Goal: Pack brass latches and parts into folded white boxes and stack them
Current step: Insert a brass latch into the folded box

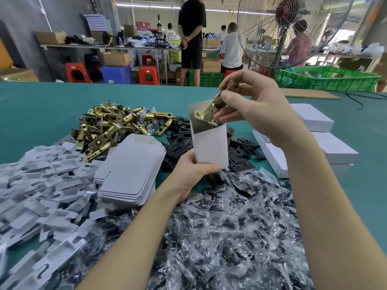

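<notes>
A white box [210, 144] is held upright above the tabletop [52, 105], its top flap open. The lower corner of the box is pinched by the left hand [193, 170], fingers curled round it.

A brass latch [211, 107] is held tilted over the box mouth, faceplate end down and just inside the opening. The latch is gripped by the right hand [253, 105]; the thumb and fingers are closed round its barrel, so this grip is pinching the latch.

Left of the left grip, a stack of flat boxes [130, 168] is seen lying on the tabletop. Beyond that stack, up and left of the grips, a heap of latches [109, 126] is piled. Further left and nearer the camera, white card inserts [41, 185] are spread in a loose mass.

Directly behind the held box, black plates [240, 147] are scattered. Below both grips, under the forearms, a pile of clear bags [230, 227] with dark parts is spread wide.

Right of the right grip, closed boxes [326, 147] are stacked in rows.

Past the far edge of the tabletop, a fan [293, 30], green crates [326, 78] and several people at benches are seen.
</notes>
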The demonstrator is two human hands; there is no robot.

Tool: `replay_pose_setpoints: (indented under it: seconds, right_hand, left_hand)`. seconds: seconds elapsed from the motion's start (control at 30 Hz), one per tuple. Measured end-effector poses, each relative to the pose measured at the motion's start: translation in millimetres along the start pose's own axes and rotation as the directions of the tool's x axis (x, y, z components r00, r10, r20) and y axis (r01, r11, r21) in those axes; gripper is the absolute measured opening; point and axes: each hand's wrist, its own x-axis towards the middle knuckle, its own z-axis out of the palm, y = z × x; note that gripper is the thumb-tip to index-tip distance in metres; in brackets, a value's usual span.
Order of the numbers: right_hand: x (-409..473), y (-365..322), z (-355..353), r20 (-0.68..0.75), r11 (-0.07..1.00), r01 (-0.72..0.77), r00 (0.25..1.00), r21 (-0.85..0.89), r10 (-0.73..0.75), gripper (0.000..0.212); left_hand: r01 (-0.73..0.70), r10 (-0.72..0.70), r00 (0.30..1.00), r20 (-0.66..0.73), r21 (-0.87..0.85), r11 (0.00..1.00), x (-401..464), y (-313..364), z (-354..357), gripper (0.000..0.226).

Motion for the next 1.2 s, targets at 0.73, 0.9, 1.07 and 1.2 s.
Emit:
replay_pose_setpoints:
  seconds: [0.73,0.9,1.07,1.2]
  right_hand:
    - [-2,-4,15,0.229,0.621,0.015,0.936,-0.784,0.268,0.029]
    - [-1,-1,23,0.311,0.641,0.016,0.883,-0.767,0.351,0.044]
    - [-4,-3,24,0.353,0.662,0.032,0.865,-0.749,0.356,0.049]
    - [-4,-1,19,0.335,0.690,0.027,0.887,-0.723,0.317,0.039]
  left_hand:
    - [-0.182,0.189,0.982,-0.019,0.192,0.964,0,-5,-3,0.044]
    - [-0.150,0.155,0.988,-0.017,0.163,0.975,2,-7,-6,0.041]
    - [-0.122,0.124,0.992,-0.012,0.114,0.986,1,-7,-5,0.040]
    - [-0.080,0.080,0.997,-0.003,-0.008,0.997,1,-4,-3,0.036]
